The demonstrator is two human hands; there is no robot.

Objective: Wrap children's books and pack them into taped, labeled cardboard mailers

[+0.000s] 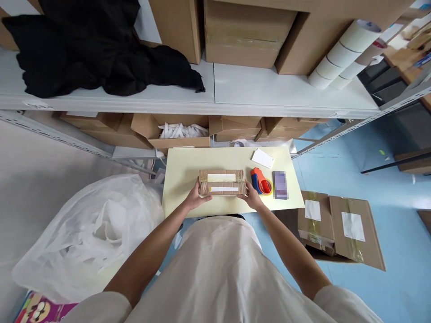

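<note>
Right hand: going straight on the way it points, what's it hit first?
The cardboard box. The right hand points up-left in the picture and appears to be gripping the box's right end; exact depth is unclear.

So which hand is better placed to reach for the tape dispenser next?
The right hand, probably: it holds the right end of the box, close beside the tape dispenser, while the left hand is at the opposite end.

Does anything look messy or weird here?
Yes: the black cloth lies crumpled on the shelf, untidy beside the cartons. The white card on the table sits slanted too. The held small box looks straight.
</note>
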